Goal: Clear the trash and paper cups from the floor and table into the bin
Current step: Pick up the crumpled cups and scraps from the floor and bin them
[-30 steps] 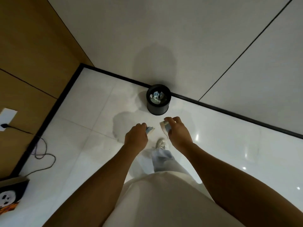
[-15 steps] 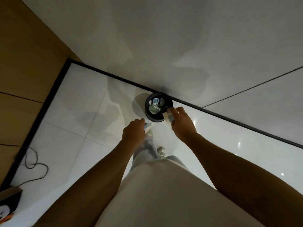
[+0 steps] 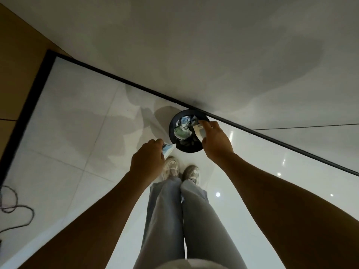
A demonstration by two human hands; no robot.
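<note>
- Right hand [image 3: 215, 141] pinches a paper cup [image 3: 199, 131] by its wall, over the bin [image 3: 172, 131] mouth.
- Left hand [image 3: 147, 162] has its grip curled round a blue-white scrap [image 3: 168, 148], just beside the bin's near rim.
- Judged: both items are light and crushable; a loose hold suffices.
- Bin already holds crumpled paper [image 3: 182, 129]; depth unclear.
- Scrap mostly hidden in the fist; the tabletop is out of view.
</note>
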